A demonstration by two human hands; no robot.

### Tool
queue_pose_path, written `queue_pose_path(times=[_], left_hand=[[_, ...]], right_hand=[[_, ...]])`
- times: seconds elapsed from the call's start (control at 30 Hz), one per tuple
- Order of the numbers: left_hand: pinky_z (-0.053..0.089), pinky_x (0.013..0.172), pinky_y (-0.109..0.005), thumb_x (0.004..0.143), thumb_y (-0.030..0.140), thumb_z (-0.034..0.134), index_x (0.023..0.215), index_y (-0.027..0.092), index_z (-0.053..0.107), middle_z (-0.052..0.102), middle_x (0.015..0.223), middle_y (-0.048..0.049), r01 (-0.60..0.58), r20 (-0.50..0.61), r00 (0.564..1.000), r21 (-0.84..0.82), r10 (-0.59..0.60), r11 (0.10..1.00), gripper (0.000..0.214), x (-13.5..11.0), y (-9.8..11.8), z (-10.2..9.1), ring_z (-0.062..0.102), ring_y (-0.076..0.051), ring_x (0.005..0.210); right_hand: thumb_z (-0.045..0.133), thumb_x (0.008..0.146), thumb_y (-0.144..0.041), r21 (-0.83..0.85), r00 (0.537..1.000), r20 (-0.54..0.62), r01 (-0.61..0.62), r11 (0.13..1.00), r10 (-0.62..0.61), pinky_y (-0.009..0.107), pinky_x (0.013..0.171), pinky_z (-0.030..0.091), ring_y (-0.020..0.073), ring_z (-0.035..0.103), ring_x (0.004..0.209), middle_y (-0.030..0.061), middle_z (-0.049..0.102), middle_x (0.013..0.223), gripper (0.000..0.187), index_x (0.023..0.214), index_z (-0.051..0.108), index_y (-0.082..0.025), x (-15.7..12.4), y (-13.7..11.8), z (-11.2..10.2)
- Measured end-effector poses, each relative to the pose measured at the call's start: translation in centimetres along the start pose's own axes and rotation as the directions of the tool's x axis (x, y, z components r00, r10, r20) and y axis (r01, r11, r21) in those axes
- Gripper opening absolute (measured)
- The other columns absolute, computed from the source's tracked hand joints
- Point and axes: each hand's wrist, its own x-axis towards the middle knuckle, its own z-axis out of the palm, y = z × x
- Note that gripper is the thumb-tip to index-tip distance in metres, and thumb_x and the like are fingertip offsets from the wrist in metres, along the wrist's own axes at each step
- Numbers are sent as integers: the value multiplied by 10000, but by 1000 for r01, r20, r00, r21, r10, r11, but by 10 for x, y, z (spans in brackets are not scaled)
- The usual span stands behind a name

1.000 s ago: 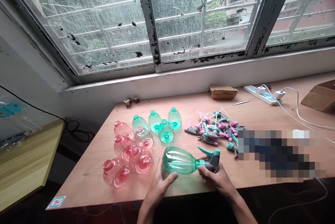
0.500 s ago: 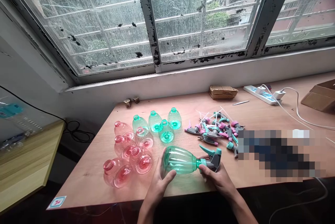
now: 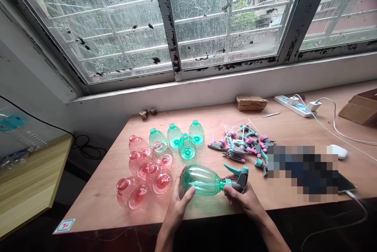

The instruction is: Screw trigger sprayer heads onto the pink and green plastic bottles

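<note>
A clear green spray bottle [image 3: 202,180] lies on its side between my hands, just over the table's front edge. My left hand [image 3: 180,197] is wrapped round its rounded base, thumb on the near side. At the neck, my right hand [image 3: 240,197] closes its thumb and fingers on the teal collar of the grey and teal spray head [image 3: 240,177]. The head sits on the bottle's mouth, with its trigger pointing up and away. A thin tube shows faintly inside the bottle. Some of my right fingers are hidden behind the neck.
Several pink bottles [image 3: 161,181] and green bottles [image 3: 187,151] stand topless at the left. Behind my right hand lies a pile of spray heads [image 3: 241,144]. A blurred dark object [image 3: 312,175], a white case [image 3: 337,151], a power strip [image 3: 294,106] and boxes [image 3: 251,103] occupy the right and back.
Both hands still hold the spray bottle in nearly the same place. My left thumb has shifted slightly up and to the left along its side.
</note>
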Motion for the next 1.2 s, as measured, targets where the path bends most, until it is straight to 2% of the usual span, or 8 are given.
queue_pose_path(times=[0.1,0.23,0.43,0.67,0.83,0.97,1.07,1.2], left_hand=[[229,1225,-491,869,392,667,1444,281,454,411,1558,-57,23,-25,999,24,-22,999,623,2,0,0,323,-312,1459],[212,1231,-492,854,318,696,1457,308,432,380,1578,-47,-25,23,999,17,25,1000,658,0,-1,1,292,-306,1474],[333,1175,-500,835,373,712,1420,292,447,477,1507,-91,-9,-2,1000,-89,9,996,648,0,-5,2,423,-329,1400],[208,1227,-502,853,392,687,1436,265,463,440,1537,-74,23,10,1000,97,-24,995,637,5,-7,-3,305,-323,1466],[207,1231,-486,839,294,714,1496,350,342,353,1591,-30,-15,73,997,14,14,1000,757,0,-1,2,273,-290,1485],[275,1204,-497,841,372,705,1463,301,399,439,1535,-75,31,60,998,-15,-30,999,697,2,-1,2,360,-314,1441],[241,1220,-483,856,413,681,1439,275,448,427,1545,-76,60,10,998,22,-61,998,643,4,-3,0,325,-308,1459],[199,1236,-462,853,324,704,1467,363,401,338,1601,-9,45,66,997,8,-45,999,686,2,-2,2,251,-282,1492]], right_hand=[[775,801,-440,4,1000,-13,10,1000,-10,240,469,372,107,498,466,-29,589,600,380,1024,630,-169,1,0,1],[759,820,-431,0,996,-81,47,999,-47,233,455,365,103,494,448,-35,585,592,356,1014,619,-168,4,1,2],[766,808,-438,-10,997,-72,25,1000,-25,231,459,377,99,498,449,-22,605,615,365,996,627,-158,4,1,2],[762,806,-447,-43,998,-63,26,999,-28,240,467,372,109,503,461,-20,603,618,378,1008,633,-155,2,1,1],[748,823,-441,-34,994,-104,38,999,-41,246,465,374,110,492,444,-32,583,593,358,999,619,-158,4,0,2],[744,828,-441,-43,993,-105,45,998,-49,242,469,376,107,495,442,-38,574,574,355,998,617,-156,4,-1,2],[754,815,-448,-49,996,-84,38,998,-42,243,466,382,109,501,446,-28,585,584,368,987,632,-147,4,-2,3],[768,797,-458,-14,991,-124,44,999,-46,236,449,373,104,492,427,-31,588,578,375,969,622,-159,5,-1,4]])
